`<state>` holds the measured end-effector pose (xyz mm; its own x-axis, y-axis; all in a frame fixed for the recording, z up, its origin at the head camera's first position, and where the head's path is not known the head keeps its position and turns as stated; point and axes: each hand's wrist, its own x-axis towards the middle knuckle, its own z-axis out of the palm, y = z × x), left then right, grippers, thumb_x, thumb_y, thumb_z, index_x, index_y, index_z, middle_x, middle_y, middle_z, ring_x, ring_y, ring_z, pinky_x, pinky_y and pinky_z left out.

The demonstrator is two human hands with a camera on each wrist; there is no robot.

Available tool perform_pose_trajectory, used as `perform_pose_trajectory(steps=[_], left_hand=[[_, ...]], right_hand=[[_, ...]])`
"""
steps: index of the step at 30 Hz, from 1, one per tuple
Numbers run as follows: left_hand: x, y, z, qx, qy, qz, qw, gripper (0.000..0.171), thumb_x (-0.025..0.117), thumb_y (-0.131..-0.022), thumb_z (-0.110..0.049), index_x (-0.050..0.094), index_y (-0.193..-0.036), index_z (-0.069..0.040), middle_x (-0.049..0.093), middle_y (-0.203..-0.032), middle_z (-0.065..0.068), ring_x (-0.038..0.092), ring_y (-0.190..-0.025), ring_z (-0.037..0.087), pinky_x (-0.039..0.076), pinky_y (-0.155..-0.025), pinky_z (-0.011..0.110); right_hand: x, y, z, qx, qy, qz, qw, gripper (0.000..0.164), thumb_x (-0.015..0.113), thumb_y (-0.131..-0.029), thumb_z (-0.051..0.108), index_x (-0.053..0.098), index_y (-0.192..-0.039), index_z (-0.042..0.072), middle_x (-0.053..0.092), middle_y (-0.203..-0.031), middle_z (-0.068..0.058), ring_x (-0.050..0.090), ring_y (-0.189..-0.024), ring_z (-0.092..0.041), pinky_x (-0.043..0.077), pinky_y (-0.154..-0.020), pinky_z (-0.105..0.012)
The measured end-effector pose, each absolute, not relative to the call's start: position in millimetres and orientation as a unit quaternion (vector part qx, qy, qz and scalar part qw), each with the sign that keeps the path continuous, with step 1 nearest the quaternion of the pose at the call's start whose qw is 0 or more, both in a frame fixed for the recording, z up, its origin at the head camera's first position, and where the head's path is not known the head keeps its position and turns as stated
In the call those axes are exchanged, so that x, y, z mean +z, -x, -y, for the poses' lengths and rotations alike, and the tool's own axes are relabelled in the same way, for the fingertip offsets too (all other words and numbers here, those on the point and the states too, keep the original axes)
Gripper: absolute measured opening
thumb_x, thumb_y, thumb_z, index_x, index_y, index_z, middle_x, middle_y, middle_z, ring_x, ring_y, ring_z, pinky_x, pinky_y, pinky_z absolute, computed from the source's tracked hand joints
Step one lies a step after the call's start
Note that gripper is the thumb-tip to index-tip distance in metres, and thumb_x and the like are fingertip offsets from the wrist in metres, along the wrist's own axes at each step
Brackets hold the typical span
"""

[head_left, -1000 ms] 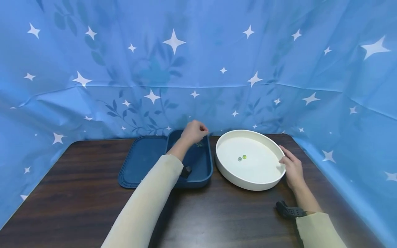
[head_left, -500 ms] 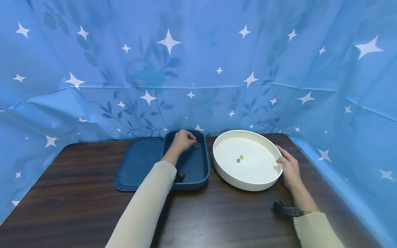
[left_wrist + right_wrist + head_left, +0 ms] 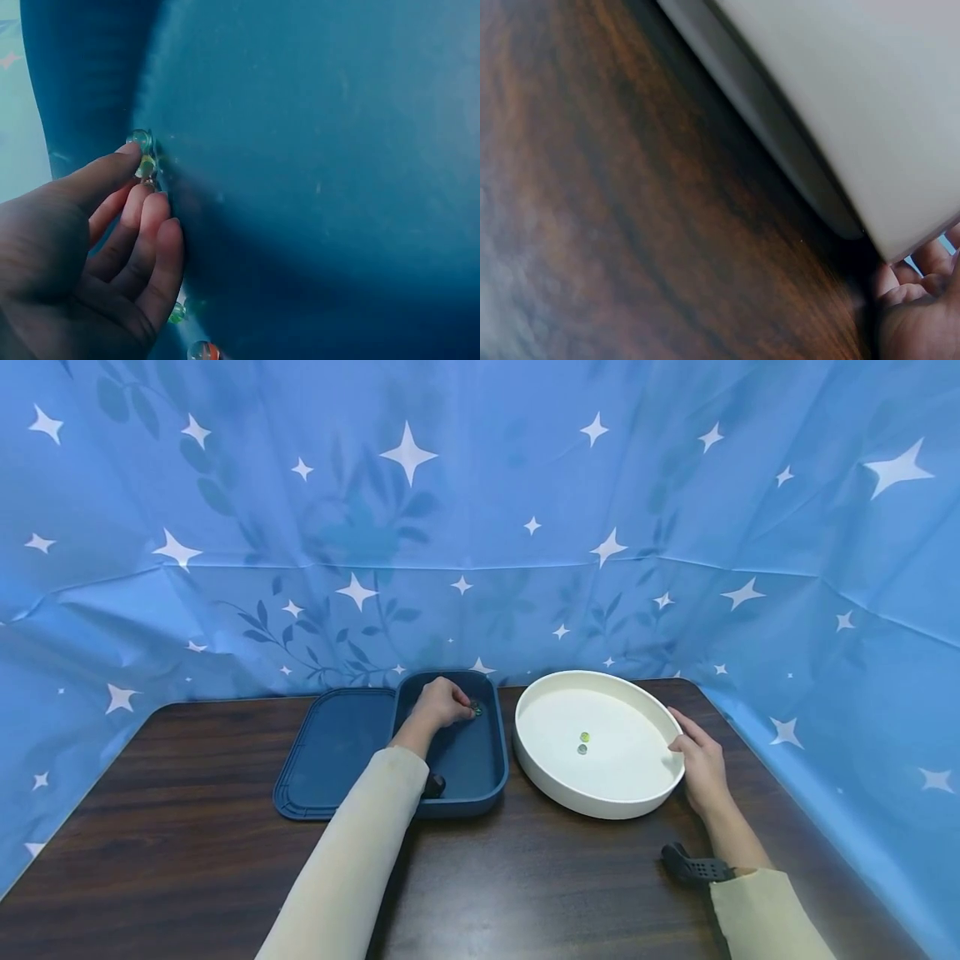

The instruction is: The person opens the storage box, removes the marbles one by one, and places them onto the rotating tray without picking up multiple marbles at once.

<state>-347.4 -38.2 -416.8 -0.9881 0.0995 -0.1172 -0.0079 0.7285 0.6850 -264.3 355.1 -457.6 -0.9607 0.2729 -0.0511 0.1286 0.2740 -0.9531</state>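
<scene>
In the head view my left hand (image 3: pixel 441 703) reaches into the deep blue bin (image 3: pixel 472 772). The left wrist view shows its thumb and fingertips pinching a clear greenish glass marble (image 3: pixel 139 139), with a yellowish marble (image 3: pixel 146 166) just below, partly covered by the fingers. Past the little finger lie a green marble (image 3: pixel 178 313) and one with an orange band (image 3: pixel 204 351). My right hand (image 3: pixel 703 767) grips the right side of a round white tray (image 3: pixel 606 808), thumb over the rim and fingers outside. Inside it rest a yellow-green marble (image 3: pixel 585 737) and a clear one (image 3: pixel 582 749).
A flat blue lid (image 3: pixel 337 752) lies left of the bin, partly under it in this view. Everything stands on a dark wooden table (image 3: pixel 187 827). Behind the far edge hangs a blue curtain (image 3: pixel 480 510) with white stars.
My left hand has lowered from above the bin's far end into it, its fingertips coming down to the marbles. The right hand keeps its hold on the tray; the marbles there have shifted slightly.
</scene>
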Motion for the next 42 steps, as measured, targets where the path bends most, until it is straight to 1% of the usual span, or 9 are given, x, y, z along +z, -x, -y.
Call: perform_pose_trajectory(steps=[5, 7, 11, 14, 18, 23, 28, 35, 42], left_hand=[[-417, 348, 38, 0.359, -0.029, -0.929, 0.086, 0.010, 0.077, -0.090, -0.017, 0.078, -0.096, -0.009, 0.073, -0.104, 0.009, 0.065, -0.086, 0.020, 0.055, -0.081, 0.035], [-417, 348, 38, 0.354, -0.034, -0.930, 0.089, 0.010, 0.077, -0.091, -0.017, 0.078, -0.096, -0.009, 0.073, -0.104, 0.009, 0.065, -0.086, 0.020, 0.054, -0.081, 0.035], [-415, 347, 38, 0.334, -0.050, -0.937, 0.090, 0.012, 0.076, -0.092, -0.019, 0.078, -0.096, -0.009, 0.072, -0.103, 0.008, 0.063, -0.086, 0.020, 0.054, -0.081, 0.035], [-415, 347, 37, 0.323, -0.057, -0.941, 0.087, 0.012, 0.074, -0.093, -0.020, 0.078, -0.095, -0.009, 0.073, -0.101, 0.007, 0.063, -0.086, 0.021, 0.054, -0.081, 0.035], [-414, 348, 35, 0.327, -0.053, -0.941, 0.072, 0.012, 0.072, -0.094, -0.019, 0.079, -0.093, -0.010, 0.074, -0.097, 0.007, 0.064, -0.084, 0.020, 0.053, -0.078, 0.035], [-409, 350, 34, 0.326, -0.055, -0.942, 0.063, 0.012, 0.071, -0.095, -0.019, 0.079, -0.094, -0.010, 0.075, -0.095, 0.005, 0.065, -0.079, 0.018, 0.053, -0.073, 0.033], [-394, 349, 36, 0.340, -0.064, -0.937, 0.053, 0.014, 0.070, -0.096, -0.019, 0.079, -0.096, -0.009, 0.076, -0.098, 0.008, 0.065, -0.077, 0.018, 0.052, -0.071, 0.033], [-374, 350, 37, 0.381, -0.082, -0.921, 0.034, 0.015, 0.070, -0.096, -0.021, 0.078, -0.101, -0.008, 0.074, -0.102, 0.009, 0.065, -0.082, 0.020, 0.051, -0.068, 0.031], [-358, 345, 16, 0.401, -0.111, -0.909, 0.032, 0.018, 0.071, -0.096, -0.022, 0.078, -0.106, -0.009, 0.076, -0.103, 0.011, 0.072, -0.094, 0.027, 0.052, -0.065, 0.031]], right_hand=[[-457, 264, -354, 0.597, 0.124, 0.790, 0.065, 0.070, 0.035, -0.092, 0.001, 0.029, -0.160, 0.018, 0.021, -0.170, -0.008, 0.027, -0.154, -0.033, 0.034, -0.120, -0.047], [-457, 263, -354, 0.594, 0.123, 0.792, 0.067, 0.070, 0.035, -0.092, 0.001, 0.029, -0.160, 0.018, 0.021, -0.170, -0.008, 0.028, -0.153, -0.033, 0.037, -0.118, -0.042], [-457, 263, -355, 0.588, 0.120, 0.797, 0.066, 0.070, 0.036, -0.093, 0.002, 0.029, -0.160, 0.019, 0.022, -0.169, -0.008, 0.029, -0.153, -0.034, 0.044, -0.104, -0.020], [-457, 264, -355, 0.590, 0.123, 0.795, 0.066, 0.070, 0.036, -0.093, 0.001, 0.029, -0.160, 0.019, 0.022, -0.169, -0.007, 0.029, -0.153, -0.033, 0.043, -0.109, -0.025], [-457, 264, -354, 0.593, 0.124, 0.793, 0.067, 0.070, 0.035, -0.092, 0.002, 0.030, -0.160, 0.018, 0.022, -0.169, -0.007, 0.028, -0.153, -0.033, 0.035, -0.119, -0.044], [-456, 263, -354, 0.593, 0.128, 0.793, 0.066, 0.070, 0.037, -0.092, 0.002, 0.031, -0.160, 0.019, 0.023, -0.169, -0.006, 0.029, -0.153, -0.032, 0.040, -0.113, -0.032], [-456, 263, -355, 0.601, 0.132, 0.786, 0.064, 0.070, 0.037, -0.092, 0.002, 0.032, -0.160, 0.020, 0.021, -0.170, -0.006, 0.028, -0.153, -0.032, 0.041, -0.112, -0.031], [-455, 264, -357, 0.591, 0.125, 0.794, 0.068, 0.069, 0.037, -0.093, 0.003, 0.031, -0.160, 0.019, 0.023, -0.169, -0.008, 0.030, -0.153, -0.034, 0.046, -0.093, -0.013], [-457, 264, -355, 0.589, 0.125, 0.796, 0.066, 0.069, 0.037, -0.093, 0.002, 0.031, -0.160, 0.019, 0.022, -0.169, -0.007, 0.030, -0.153, -0.034, 0.044, -0.104, -0.021]])
